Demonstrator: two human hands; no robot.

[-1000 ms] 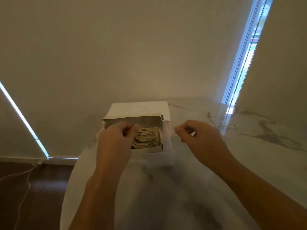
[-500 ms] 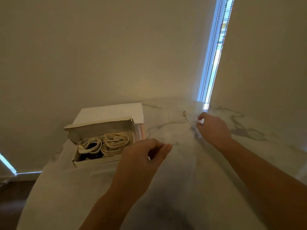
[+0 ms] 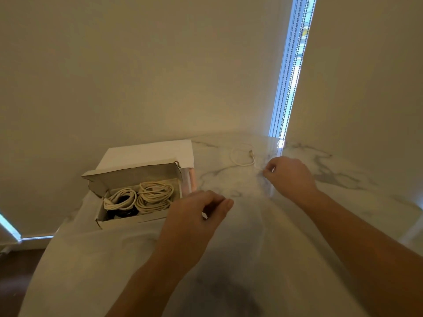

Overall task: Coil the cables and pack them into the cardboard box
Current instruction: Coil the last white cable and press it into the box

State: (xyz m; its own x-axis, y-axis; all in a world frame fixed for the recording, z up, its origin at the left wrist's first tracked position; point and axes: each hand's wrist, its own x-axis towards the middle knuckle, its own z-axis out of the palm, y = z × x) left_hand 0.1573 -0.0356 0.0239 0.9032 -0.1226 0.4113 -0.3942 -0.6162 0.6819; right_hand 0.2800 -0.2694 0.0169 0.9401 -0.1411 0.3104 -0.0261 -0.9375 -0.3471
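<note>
Nearest the camera, two bare forearms reach out over a white marble table [image 3: 286,259] with grey veining.

Left hand [image 3: 194,216]: hovers above the table just right of the cardboard box [image 3: 128,219]. Fingers loosely curled, thumb held apart from them. Something small and pale shows in the gap between thumb and fingers; cannot tell whether it is held or is only table showing through.

Cardboard box: lid open, flap standing back toward the wall. Inside, side by side, two cream coiled cables [image 3: 139,197]; a dark bundle sits under the left coil. Little room appears left.

Right hand [image 3: 288,177]: farther out, fingertips drawn together at the tabletop, apparently pinching the near end of the loose cable [image 3: 240,156]. The contact itself is too fine and blurred to confirm.

Loose cable: short, thin, white, lying in one open loop on the marble beyond the right hand, a small connector at its far end. Well apart from the box.

Handling, as judgement: very light, limp, with some springiness, so loops will want to open unless held. Smooth jacket on polished marble should slide easily when drawn in. Best grip is just behind a connector, pinched; wind loops over the other hand's fingers, then hold the whole coil across its turns for the drop into the box. Avoid bending hard at the connector neck.
</note>
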